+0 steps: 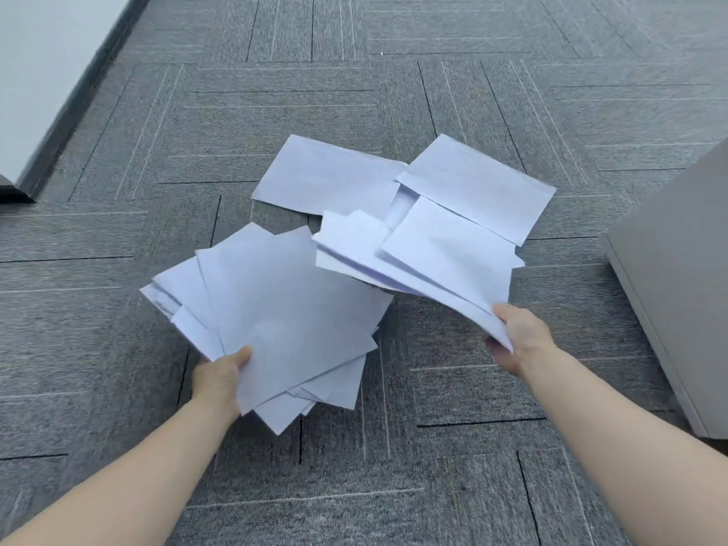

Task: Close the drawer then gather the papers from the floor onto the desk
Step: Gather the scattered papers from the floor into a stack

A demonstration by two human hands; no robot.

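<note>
My left hand (pixel 220 378) grips a fanned bundle of white papers (pixel 283 309) by its near edge, held above the grey carpet. My right hand (pixel 516 340) pinches the near corner of a second sheaf of white sheets (pixel 425 258), lifted and tilted, its far end reaching over the sheets on the floor. Two more white sheets lie flat on the carpet beyond: one (pixel 327 175) at centre, another (pixel 484 187) to its right. Neither drawer nor desk top is in view.
A grey cabinet side (pixel 677 277) stands at the right edge. A white wall with a dark skirting (pixel 78 92) runs along the upper left. Grey carpet tiles (pixel 394 466) cover the floor all around.
</note>
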